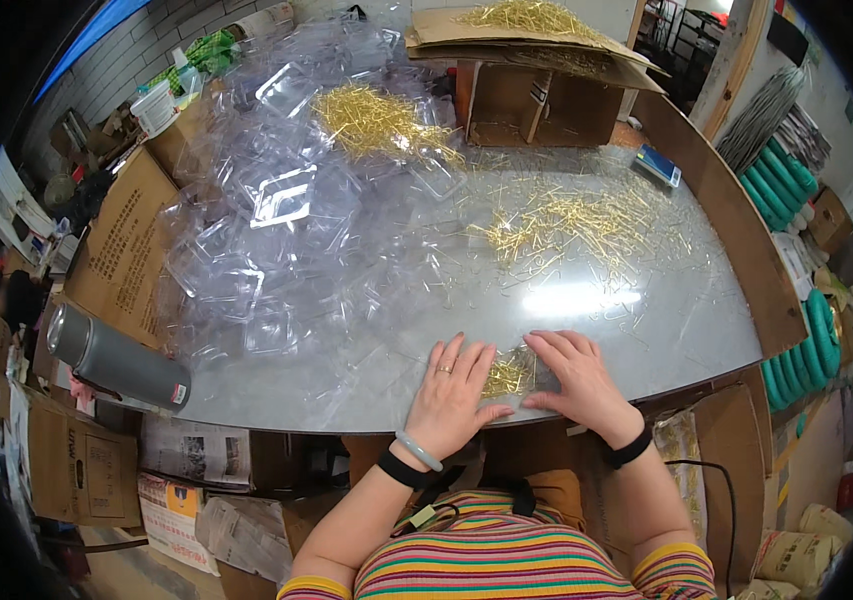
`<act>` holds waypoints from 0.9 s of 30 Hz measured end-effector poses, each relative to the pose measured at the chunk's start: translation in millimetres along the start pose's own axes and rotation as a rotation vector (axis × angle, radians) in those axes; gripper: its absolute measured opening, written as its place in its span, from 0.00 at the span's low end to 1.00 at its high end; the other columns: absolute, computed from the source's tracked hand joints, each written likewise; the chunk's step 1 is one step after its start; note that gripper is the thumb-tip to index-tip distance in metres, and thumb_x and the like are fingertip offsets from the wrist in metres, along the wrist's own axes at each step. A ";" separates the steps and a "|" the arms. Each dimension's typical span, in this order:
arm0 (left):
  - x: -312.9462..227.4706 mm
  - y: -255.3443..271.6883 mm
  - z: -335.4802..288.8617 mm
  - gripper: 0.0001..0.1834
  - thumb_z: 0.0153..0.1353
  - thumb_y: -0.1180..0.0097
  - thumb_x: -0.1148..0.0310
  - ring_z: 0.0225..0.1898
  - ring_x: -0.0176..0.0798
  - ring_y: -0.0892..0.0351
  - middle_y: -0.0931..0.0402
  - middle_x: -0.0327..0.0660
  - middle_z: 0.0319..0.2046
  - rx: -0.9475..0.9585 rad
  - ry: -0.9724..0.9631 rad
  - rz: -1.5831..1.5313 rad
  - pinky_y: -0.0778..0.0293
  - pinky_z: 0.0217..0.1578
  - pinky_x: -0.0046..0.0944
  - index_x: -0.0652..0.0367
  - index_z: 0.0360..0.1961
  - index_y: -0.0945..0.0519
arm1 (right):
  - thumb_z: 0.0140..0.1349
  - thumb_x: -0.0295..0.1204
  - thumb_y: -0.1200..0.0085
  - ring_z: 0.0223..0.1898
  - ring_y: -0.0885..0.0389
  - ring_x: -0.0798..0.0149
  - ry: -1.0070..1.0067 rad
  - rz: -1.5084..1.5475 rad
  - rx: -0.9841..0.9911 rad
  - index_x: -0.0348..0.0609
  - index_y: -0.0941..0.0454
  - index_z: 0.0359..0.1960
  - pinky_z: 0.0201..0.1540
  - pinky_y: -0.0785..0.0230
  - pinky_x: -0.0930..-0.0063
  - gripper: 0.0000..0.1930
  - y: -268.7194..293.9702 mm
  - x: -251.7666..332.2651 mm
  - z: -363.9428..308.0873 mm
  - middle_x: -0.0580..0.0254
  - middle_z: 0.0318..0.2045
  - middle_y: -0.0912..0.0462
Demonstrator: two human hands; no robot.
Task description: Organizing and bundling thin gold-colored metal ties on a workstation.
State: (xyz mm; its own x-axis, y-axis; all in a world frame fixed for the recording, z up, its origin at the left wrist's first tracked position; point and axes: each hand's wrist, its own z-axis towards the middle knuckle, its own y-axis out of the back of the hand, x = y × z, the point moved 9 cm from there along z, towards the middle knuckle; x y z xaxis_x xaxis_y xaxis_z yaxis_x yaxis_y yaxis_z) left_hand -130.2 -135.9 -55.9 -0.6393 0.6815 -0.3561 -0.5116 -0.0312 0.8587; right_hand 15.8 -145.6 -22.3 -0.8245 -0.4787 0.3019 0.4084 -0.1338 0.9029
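Observation:
A small pile of thin gold-coloured wire hooks (508, 375) lies near the table's front edge, between my two hands. My left hand (453, 390) rests along the left side of the pile, palm down, fingers stretched forward. On the right side my right hand (576, 378) lies with its fingers extended and its thumb pointing inward. Both thumbs are close together at the near side of the pile. Farther off, a larger spread of the same gold hooks (586, 232) covers the right part of the grey table (416, 345).
Clear plastic boxes (286, 195) heap up on the left, with a gold pile (376, 118) on them. An open cardboard box (546, 105) stands at the back. A grey flask (116, 355) lies at the left edge. Cardboard strips (721, 185) wall the right side.

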 end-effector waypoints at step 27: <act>21.2 16.8 -11.8 0.52 0.47 0.23 0.58 0.68 0.60 0.38 0.36 0.56 0.66 -0.131 0.121 -0.377 0.39 0.68 0.52 0.65 0.70 0.38 | 0.57 0.31 0.36 0.70 0.38 0.48 0.087 0.136 0.129 0.49 0.34 0.68 0.72 0.49 0.44 0.35 -28.0 0.8 0.2 0.56 0.69 0.34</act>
State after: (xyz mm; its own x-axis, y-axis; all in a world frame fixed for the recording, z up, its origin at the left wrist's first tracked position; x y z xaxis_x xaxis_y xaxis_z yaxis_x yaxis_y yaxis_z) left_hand -159.1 -130.6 -53.4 -0.4521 0.5724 -0.6841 -0.7864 0.1061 0.6085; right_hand 3.6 -142.1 -47.3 -0.7259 -0.5588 0.4010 0.4555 0.0463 0.8890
